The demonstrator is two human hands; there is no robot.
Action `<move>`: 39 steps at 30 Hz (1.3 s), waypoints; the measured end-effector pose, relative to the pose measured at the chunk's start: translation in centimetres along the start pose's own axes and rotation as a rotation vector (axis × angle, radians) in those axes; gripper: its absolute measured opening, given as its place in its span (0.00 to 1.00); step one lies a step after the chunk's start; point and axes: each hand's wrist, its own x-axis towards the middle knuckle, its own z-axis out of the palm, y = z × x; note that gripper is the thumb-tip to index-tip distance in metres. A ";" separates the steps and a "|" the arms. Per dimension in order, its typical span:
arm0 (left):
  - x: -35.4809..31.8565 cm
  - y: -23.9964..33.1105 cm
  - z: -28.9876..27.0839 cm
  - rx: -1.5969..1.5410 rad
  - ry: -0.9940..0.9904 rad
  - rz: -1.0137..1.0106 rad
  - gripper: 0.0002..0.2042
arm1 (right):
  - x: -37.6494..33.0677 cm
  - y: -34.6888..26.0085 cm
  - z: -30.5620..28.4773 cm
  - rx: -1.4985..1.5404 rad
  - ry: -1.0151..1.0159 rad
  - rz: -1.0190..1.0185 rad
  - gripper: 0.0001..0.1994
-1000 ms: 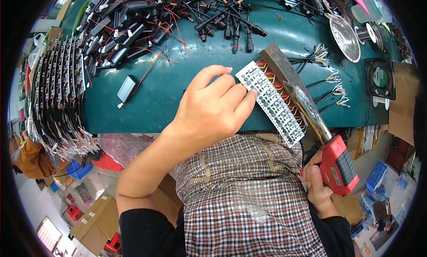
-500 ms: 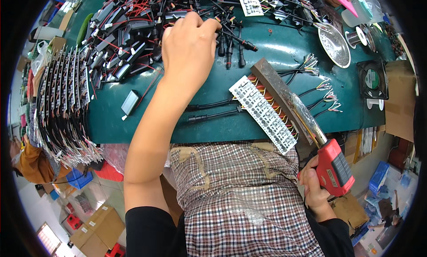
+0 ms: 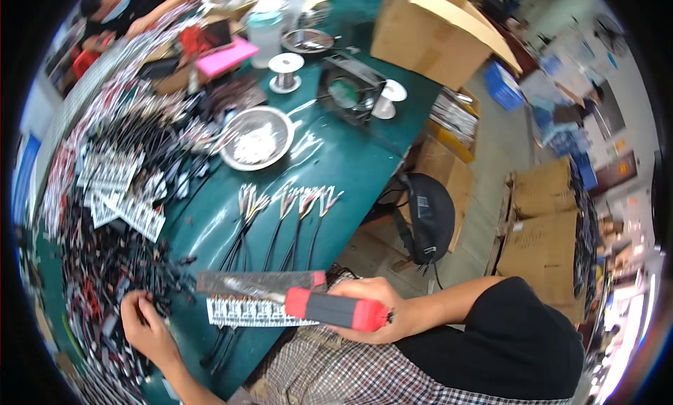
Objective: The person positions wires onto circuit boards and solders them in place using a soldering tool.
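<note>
My right hand point(image 3: 371, 296) is wrapped round the handle of a red and black soldering gun point(image 3: 326, 309). Its metal shaft points left, over a white strip of small circuit boards point(image 3: 242, 314). Along the strip lies a dark, long bar point(image 3: 245, 281), and black cables point(image 3: 275, 242) with bare wire ends fan out beyond it. At the edge of a heaped pile of black connectors and leads point(image 3: 105, 282) is my left hand point(image 3: 148, 333), its fingers curled together; blur and small size hide what they pinch, if anything.
On the green table point(image 3: 364, 163) stand a metal bowl point(image 3: 257, 138) of white bits, a solder spool point(image 3: 286, 72) and a black fan point(image 3: 348, 91). A large cardboard box point(image 3: 427, 33) is at the back. Another person point(image 3: 133, 12) sits far left. A black bag point(image 3: 429, 219) hangs beside the table.
The view has swung to the right, so the table appears turned. My right hand has brought the soldering gun over the board strip. My left hand remains by the connector pile.
</note>
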 end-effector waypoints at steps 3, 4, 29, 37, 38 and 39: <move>0.0 0.7 0.2 0.145 -0.013 -0.077 0.10 | 0.1 -0.4 0.2 0.029 0.030 -0.050 0.20; -0.1 0.3 0.6 0.065 0.053 -0.060 0.14 | 0.1 -0.4 0.3 0.026 0.045 -0.054 0.20; -12.3 13.7 -1.2 -0.926 -0.592 -0.626 0.07 | 1.4 -0.2 4.3 0.218 -0.039 0.030 0.32; -13.0 14.0 0.0 -1.053 -0.739 -0.683 0.10 | 1.5 -0.5 4.3 0.337 -0.017 0.400 0.30; -13.3 14.0 -0.1 -1.040 -0.711 -0.703 0.10 | 1.8 -0.8 4.3 0.302 -0.039 0.387 0.29; -13.6 13.9 -0.2 -1.018 -0.694 -0.683 0.10 | 2.0 -1.1 4.4 0.264 -0.057 0.371 0.28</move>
